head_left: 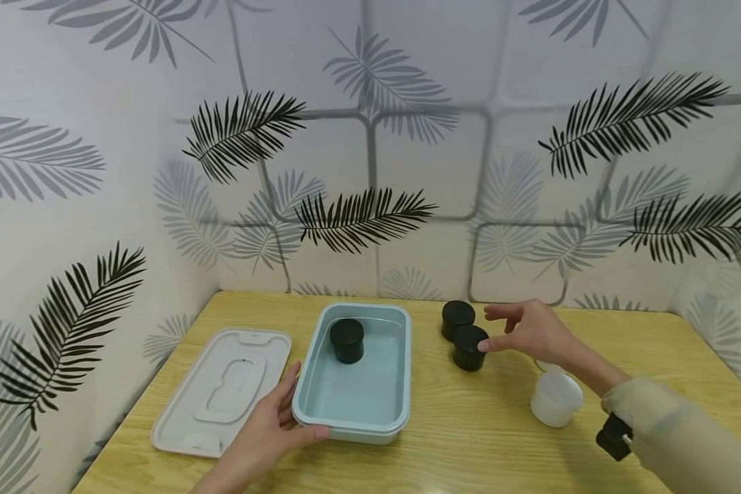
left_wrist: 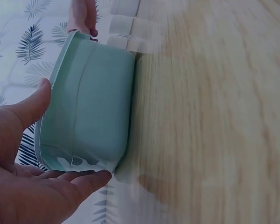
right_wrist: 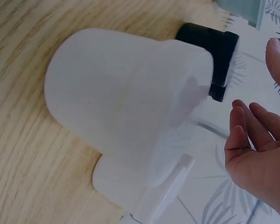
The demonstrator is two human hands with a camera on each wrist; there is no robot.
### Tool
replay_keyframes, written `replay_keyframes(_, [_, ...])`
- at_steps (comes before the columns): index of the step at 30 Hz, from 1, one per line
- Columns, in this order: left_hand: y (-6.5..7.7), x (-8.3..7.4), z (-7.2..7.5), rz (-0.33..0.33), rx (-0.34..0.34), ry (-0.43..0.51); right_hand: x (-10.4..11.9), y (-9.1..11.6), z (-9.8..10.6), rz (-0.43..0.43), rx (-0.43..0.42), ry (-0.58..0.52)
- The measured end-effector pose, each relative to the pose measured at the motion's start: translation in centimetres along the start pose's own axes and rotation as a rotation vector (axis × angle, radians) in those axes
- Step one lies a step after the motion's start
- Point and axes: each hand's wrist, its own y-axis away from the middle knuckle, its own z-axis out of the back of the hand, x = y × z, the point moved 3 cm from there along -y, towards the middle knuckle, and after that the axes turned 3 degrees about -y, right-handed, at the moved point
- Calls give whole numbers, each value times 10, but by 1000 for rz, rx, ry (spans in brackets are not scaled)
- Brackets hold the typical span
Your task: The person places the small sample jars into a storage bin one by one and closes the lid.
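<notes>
In the head view a light blue-green plastic tub (head_left: 370,412) stands on the table, holding one black round lidded cup (head_left: 348,339). My left hand (head_left: 270,429) spans the tub's near left corner, its thumb at the near rim and fingers along the left side. The left wrist view shows the same hand (left_wrist: 42,158) against the tub wall (left_wrist: 93,102). Right of the tub are two more black cups, a rear one (head_left: 457,319) and a front one (head_left: 468,348). My right hand (head_left: 527,333) hovers there, thumb tip at the front cup's lid, fingers spread apart from it.
A white tub lid (head_left: 222,398) lies flat left of the tub. A white cup (head_left: 556,399) stands below my right forearm, with a second white cup (right_wrist: 121,182) beside it in the right wrist view. The leaf-patterned backdrop (head_left: 407,261) rises behind the wooden table (head_left: 469,439).
</notes>
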Motion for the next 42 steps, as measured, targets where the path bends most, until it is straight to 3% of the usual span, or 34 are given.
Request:
replay_keyframes(9, [1,2,-1,0,14,18,-5,10,-3,17,-53,27])
replay_keyframes(16, [2,1,0,7,15,23,-18,53,14,-29,-91,-41])
replay_keyframes(26, [3,2,1,11,18,32,-57,105,23,8,-106,-74])
replay_keyframes(37, [2,1,1,-3,25,49,-86,116,16,52,-97,-139])
replay_keyframes(42, [1,2,0,-7,17,34,-89,116,12,31,-110,-132])
